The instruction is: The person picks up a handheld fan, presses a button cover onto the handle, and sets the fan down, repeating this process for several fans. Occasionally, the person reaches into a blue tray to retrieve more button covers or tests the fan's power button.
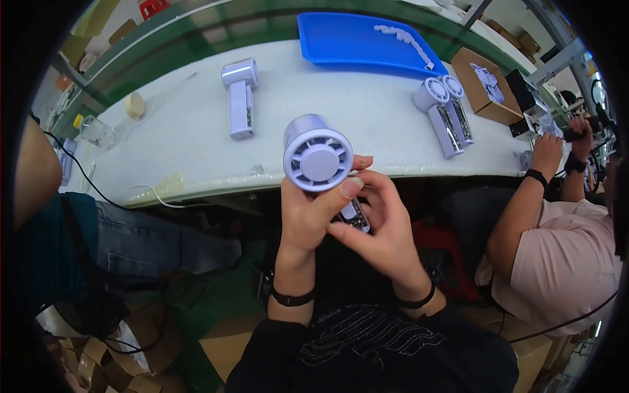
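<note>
Close in front of me is a pale lavender handheld fan (319,160) with a round slotted head and an opened handle that shows inner parts. My left hand (304,213) wraps the neck just below the head, thumb laid across it. Around the lower handle my right hand (386,223) is closed, its fingers by the exposed inside. Farther off on the white table lies another lavender fan (242,98), its handle open along one side. Two more fans (445,114) lie side by side at the right, their handles open too.
A blue tray (334,49) at the back holds a row of small white parts (406,42). Right of it is a cardboard box (485,85) with pale pieces. A clear bottle (97,131) and tape roll (135,105) stand left. People sit on both sides; one person's hand (549,152) works at right.
</note>
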Available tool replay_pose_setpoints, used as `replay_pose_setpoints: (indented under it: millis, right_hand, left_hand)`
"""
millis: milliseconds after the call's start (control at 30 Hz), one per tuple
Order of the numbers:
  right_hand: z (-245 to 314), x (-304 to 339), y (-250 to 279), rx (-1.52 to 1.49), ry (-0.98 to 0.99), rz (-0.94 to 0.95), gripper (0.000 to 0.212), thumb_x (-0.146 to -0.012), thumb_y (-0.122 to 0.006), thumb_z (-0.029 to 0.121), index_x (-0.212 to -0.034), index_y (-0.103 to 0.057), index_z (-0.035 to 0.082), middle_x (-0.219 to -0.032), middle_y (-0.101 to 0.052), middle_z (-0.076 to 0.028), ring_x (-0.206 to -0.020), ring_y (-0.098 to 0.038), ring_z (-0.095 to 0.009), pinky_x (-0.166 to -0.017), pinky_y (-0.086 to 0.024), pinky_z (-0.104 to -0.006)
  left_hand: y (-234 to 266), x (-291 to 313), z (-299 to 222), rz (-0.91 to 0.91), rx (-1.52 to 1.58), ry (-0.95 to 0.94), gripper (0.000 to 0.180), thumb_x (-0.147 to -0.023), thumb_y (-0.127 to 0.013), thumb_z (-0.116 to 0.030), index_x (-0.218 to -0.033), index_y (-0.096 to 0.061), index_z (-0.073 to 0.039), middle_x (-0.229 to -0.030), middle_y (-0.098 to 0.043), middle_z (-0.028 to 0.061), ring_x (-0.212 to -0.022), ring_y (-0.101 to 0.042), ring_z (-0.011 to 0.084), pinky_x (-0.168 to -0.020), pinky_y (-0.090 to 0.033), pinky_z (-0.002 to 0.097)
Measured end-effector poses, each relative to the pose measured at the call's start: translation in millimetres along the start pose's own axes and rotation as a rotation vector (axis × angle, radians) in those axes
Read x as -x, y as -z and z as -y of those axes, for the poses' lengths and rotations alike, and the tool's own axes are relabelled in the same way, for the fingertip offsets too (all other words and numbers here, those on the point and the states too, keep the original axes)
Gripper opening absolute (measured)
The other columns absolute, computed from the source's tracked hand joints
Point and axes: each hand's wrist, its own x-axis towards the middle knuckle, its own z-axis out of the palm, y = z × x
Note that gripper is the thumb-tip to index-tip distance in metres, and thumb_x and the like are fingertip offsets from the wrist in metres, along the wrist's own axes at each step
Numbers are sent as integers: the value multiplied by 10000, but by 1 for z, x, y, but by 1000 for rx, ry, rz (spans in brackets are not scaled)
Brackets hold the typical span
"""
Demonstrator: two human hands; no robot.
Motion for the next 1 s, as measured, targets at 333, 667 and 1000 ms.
replay_pose_setpoints:
  millis: [333, 667, 1000]
  right_hand:
    - [6, -7, 25, 208, -266, 425, 407, -902, -846, 151, -1215, -670, -41, -982, -695, -22, -873, -631, -58, -744, -499, -226]
    - [4, 1, 21, 263, -206, 429, 269, -852, -861, 120, -1015, -731, -50, -848, -699, -31, -785, -621, -58, -675, -493, -244]
    - [-9, -2, 21, 389, 32, 379, 275, -825, -882, 166, -938, -760, -53, -798, -692, -35, -735, -607, -66, -645, -479, -240]
  left_hand:
    - [20, 2, 7, 236, -29, 70, 587, -882, -819, -341, -1235, -668, 103, -1196, -731, 253, -1134, -715, 329, -973, -583, 447]
    - [32, 14, -4, 357, -57, 83, 659, -858, -836, -400, -1230, -667, 117, -1230, -709, 273, -1184, -689, 372, -1025, -558, 491]
    - [40, 9, 21, 421, 28, 116, 550, -835, -811, -355, -1159, -681, 71, -1210, -710, 272, -1149, -691, 345, -1010, -560, 468]
